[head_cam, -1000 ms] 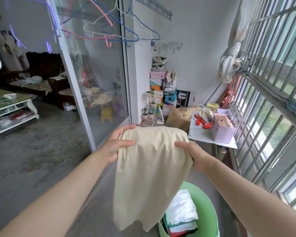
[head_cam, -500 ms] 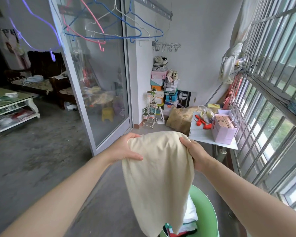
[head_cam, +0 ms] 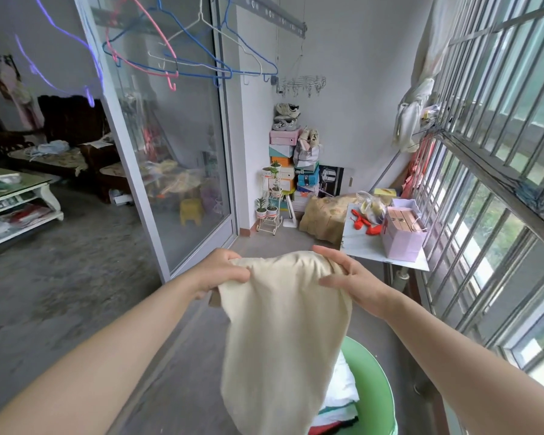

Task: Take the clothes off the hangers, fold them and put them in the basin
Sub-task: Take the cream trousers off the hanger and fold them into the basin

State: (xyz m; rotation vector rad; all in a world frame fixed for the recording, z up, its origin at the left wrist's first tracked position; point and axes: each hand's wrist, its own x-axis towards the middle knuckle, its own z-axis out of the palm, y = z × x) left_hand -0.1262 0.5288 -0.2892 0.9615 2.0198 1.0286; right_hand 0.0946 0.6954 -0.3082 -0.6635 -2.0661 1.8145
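A cream garment (head_cam: 280, 334) hangs in front of me, doubled over, its lower end reaching down over the green basin (head_cam: 377, 381). My left hand (head_cam: 220, 271) grips its top left edge and my right hand (head_cam: 349, 277) grips its top right edge, the two hands close together. Folded white and red clothes (head_cam: 339, 390) lie in the basin, partly hidden by the garment. Several empty wire hangers (head_cam: 182, 54), blue, pink and white, hang from the rail overhead at the upper left.
A sliding glass door (head_cam: 170, 146) stands on my left and a barred window (head_cam: 500, 189) on my right. A small table (head_cam: 361, 249) with a lilac bag (head_cam: 402, 233) sits ahead right. Stacked shoe boxes (head_cam: 289, 161) and a plant stand (head_cam: 272, 202) fill the far corner.
My hands have drawn closer together, narrowing the garment's top edge, and have lowered a little. The cloth now hangs longer and narrower over the basin.
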